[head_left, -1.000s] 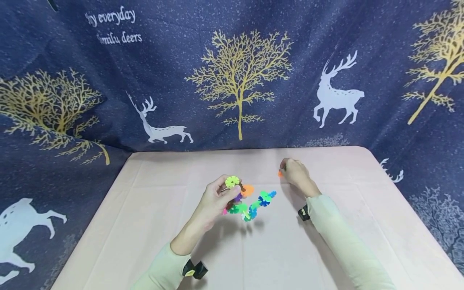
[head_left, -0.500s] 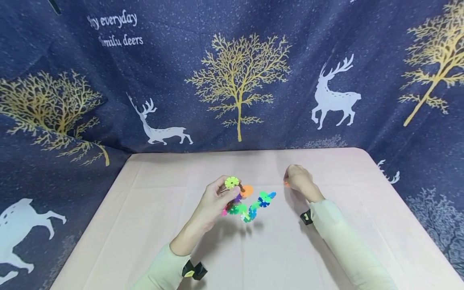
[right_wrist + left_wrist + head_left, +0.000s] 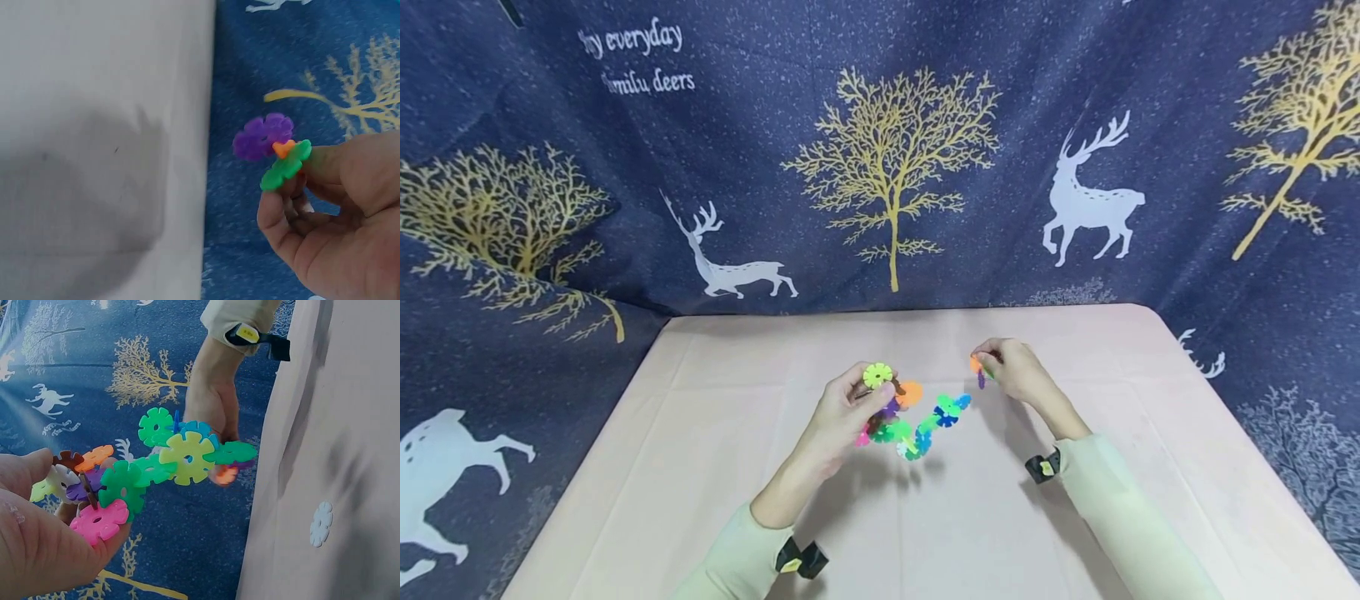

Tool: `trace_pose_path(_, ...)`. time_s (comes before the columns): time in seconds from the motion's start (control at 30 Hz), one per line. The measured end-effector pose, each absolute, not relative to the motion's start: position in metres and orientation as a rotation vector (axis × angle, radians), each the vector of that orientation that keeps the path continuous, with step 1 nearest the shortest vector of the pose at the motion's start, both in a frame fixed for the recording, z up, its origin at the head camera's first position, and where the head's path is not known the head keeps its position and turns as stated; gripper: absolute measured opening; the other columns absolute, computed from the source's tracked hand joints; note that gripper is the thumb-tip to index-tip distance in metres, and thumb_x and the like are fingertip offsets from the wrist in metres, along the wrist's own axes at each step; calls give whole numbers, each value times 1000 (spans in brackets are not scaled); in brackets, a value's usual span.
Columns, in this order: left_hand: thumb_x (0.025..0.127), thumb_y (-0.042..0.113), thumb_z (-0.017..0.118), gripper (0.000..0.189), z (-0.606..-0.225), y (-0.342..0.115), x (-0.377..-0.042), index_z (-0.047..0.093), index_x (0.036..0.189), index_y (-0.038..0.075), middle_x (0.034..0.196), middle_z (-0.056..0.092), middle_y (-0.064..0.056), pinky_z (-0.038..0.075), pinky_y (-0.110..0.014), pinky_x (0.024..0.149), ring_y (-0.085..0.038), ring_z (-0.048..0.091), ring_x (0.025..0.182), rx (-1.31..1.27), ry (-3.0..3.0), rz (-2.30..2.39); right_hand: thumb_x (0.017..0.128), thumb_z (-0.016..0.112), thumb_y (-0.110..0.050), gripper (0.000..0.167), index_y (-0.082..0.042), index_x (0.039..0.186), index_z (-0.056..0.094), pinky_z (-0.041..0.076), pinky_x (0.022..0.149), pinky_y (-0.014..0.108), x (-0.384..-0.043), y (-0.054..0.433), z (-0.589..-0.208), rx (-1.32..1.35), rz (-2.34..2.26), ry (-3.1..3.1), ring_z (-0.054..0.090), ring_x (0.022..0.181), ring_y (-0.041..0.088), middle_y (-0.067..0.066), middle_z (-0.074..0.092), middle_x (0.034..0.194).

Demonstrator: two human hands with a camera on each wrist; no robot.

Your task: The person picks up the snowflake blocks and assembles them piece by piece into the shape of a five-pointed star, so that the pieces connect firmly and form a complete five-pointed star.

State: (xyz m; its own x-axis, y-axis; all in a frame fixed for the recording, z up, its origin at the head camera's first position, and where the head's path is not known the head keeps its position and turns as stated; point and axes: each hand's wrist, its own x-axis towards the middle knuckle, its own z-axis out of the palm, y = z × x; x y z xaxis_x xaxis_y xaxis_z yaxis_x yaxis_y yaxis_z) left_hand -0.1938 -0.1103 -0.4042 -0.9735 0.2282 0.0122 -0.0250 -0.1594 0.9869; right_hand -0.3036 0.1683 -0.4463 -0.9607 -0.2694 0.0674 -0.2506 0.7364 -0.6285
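Note:
My left hand (image 3: pixel 842 421) grips one end of a chain of interlocking flower-shaped discs (image 3: pixel 947 407), held above the table. Its colours include yellow-green, orange, purple, brown, pink, green and blue. In the left wrist view the pink disc (image 3: pixel 100 520) sits by the palm, and the yellow disc (image 3: pixel 187 457) is farther out along the chain. Off to the right of the chain, my right hand (image 3: pixel 1018 371) pinches a small joined cluster. Up close, it shows a purple disc (image 3: pixel 262 137), a green disc (image 3: pixel 287 166) and a bit of orange disc (image 3: pixel 284 149); the fingers hide the rest.
A pale pink cloth covers the table (image 3: pixel 700 467). One white disc (image 3: pixel 321 524) lies on it in the left wrist view. Behind the table's far edge hangs a dark blue curtain (image 3: pixel 820 250) with deer and trees.
My right hand first drew back towards me, then lifted and turned, so the cluster's purple disc now shows below the orange one. The left hand and its chain have barely moved.

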Motion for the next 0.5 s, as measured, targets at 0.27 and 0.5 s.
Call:
trace_pose_path(0.27,99,9,61,32,-405,-111,-192,55,127,-6,109,70,-10,56,-29,83,-16,70,93,235,1926,2247,104,55,-20,21,-3,107,67,52,69,34,-281,165,-429,-449,-1256,2847,64,70,15,0,68,76)
trace_pose_path(0.5,100,9,60,31,-404,-109,-191,56,127,-6,106,70,-8,55,-24,77,-15,69,91,225,1936,2254,103,56,-15,20,4,108,62,57,67,30,-257,157,-410,-451,-1644,2596,69,75,30,12,70,84)
